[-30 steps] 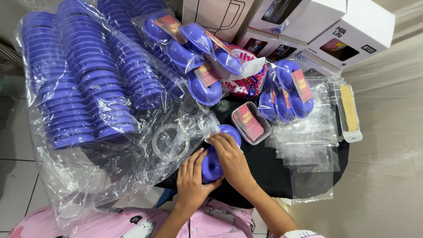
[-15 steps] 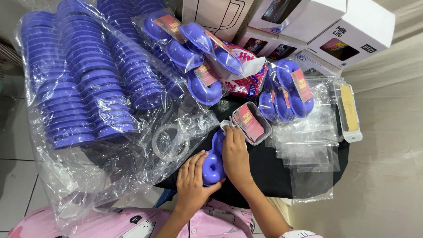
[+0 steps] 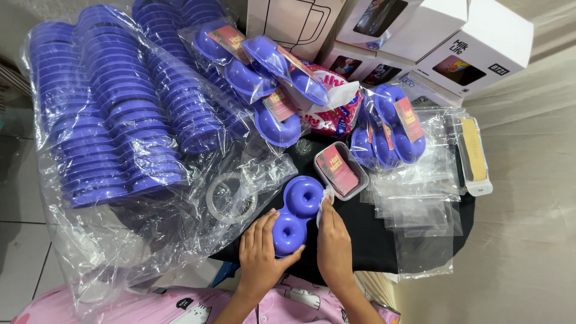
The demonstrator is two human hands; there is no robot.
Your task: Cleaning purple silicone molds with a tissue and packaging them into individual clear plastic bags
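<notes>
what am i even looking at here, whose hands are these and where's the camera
The camera sits on a person's head and looks down at their own two bare hands; no machine is involved. The left hand holds a purple double-ring mould from the side. The right hand presses a small white cloth against it. They work over a black table. To the left lie stacks of the same purple moulds in clear plastic wrap. Behind are bagged moulds, a small tub of cards, a tape roll, flat clear bags and white boxes.
</notes>
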